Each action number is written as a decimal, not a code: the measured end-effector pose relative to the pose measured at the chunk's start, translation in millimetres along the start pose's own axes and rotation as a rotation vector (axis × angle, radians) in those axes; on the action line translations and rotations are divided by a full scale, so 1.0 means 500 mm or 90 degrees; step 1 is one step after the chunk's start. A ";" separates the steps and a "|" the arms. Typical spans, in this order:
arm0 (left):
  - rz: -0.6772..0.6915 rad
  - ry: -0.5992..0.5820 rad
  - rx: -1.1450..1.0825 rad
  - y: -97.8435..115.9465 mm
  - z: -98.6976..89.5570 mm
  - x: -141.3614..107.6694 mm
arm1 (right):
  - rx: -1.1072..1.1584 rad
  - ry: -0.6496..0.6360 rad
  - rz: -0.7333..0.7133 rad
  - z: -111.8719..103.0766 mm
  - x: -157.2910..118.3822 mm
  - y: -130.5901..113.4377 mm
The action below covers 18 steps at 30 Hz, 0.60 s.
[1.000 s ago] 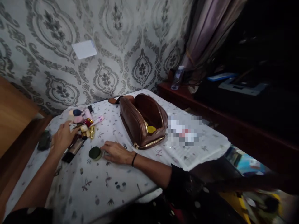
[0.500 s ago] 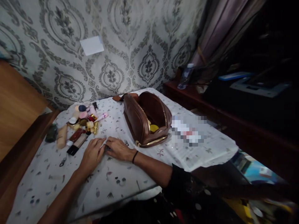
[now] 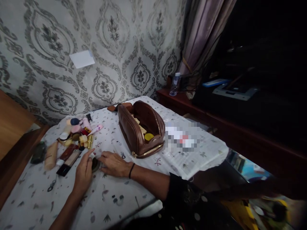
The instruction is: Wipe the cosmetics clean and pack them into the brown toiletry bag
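My left hand (image 3: 83,174) and my right hand (image 3: 114,163) meet low over the patterned cloth, left of centre. Between them is a small round dark container (image 3: 95,164), with fingers of both hands against its sides. A small white piece shows at the left fingertips. To the right, an unzipped brown bag (image 3: 141,131) lies on the cloth, a yellow round item (image 3: 149,137) inside it. Beyond my left hand lies a heap of cosmetics: a gold tube (image 3: 90,142), a tan tube (image 3: 51,155) and a black-capped bottle (image 3: 68,163).
The white cloth (image 3: 129,191) covers the table against a patterned wall. A dark green bottle (image 3: 38,152) stands at the left edge. Right of the bag is a blurred-out item (image 3: 182,136). A water bottle (image 3: 174,84) stands on a dark red ledge (image 3: 203,115).
The camera view has shifted. My hands have moved slightly apart, and the round container now shows between them. More of the bag's inside is visible.
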State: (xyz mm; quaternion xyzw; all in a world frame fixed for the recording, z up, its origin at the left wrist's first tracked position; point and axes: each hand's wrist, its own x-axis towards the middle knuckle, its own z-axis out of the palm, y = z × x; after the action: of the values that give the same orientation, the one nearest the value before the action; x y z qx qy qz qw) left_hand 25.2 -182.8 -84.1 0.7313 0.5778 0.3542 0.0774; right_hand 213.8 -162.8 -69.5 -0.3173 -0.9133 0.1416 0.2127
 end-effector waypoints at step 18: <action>0.168 -0.005 0.149 -0.020 -0.027 -0.067 | 0.052 -0.015 0.023 0.019 0.007 0.010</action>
State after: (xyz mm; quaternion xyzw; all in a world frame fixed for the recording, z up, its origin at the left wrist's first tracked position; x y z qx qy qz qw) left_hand 6.3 -213.9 -93.6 0.8060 0.5139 0.2889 -0.0530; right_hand 209.2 -158.1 -78.7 -0.3231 -0.9033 0.1861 0.2123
